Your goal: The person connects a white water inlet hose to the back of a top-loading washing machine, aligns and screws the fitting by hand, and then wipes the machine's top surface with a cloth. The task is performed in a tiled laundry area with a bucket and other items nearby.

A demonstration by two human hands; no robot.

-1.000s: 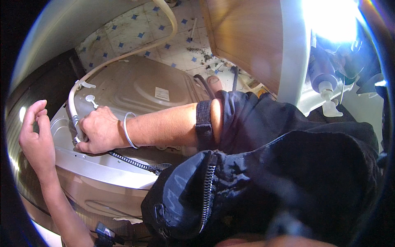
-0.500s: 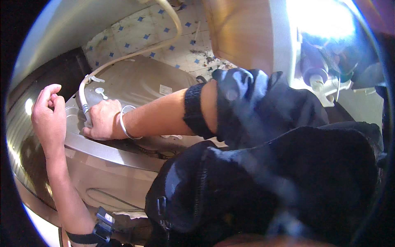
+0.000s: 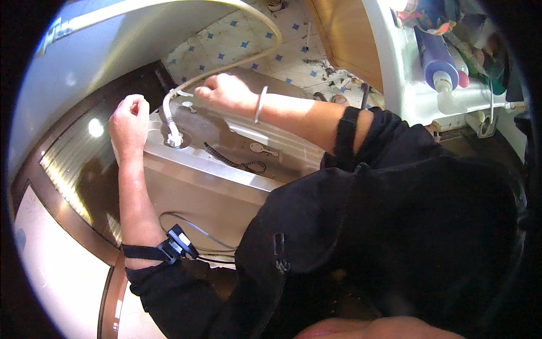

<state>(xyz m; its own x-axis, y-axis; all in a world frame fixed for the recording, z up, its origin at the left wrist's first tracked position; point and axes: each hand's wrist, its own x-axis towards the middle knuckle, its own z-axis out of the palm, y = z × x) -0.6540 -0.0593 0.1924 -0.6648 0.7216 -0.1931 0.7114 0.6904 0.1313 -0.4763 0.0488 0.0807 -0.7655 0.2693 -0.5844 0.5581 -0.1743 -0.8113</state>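
Note:
A pale hose (image 3: 231, 59) arcs over the beige top of a washing-machine-like appliance (image 3: 237, 174). Its end fitting (image 3: 175, 139) sits upright in a round port near the appliance's silver edge. My left hand (image 3: 130, 124), its fingers curled in, hovers left of that fitting without touching it. Nothing shows in it. My right hand (image 3: 226, 91), wearing a bangle at the wrist, is raised beyond the fitting and to its right. Its fingers are bent closed, clear of the hose, and I see nothing in them. A dark coiled cord (image 3: 234, 161) lies in the recessed top.
A dark-framed ribbed panel (image 3: 84, 169) stands to the left. Beyond the appliance is a white tiled floor (image 3: 248, 42) with blue diamonds and scattered dirt. At the upper right a white shelf (image 3: 403, 85) carries a purple bottle (image 3: 435, 53) and other items.
My right hand has let go of the hose's end fitting and lifted away to the upper right. My left hand stays raised and curled. The view has shifted, showing more of the shelf.

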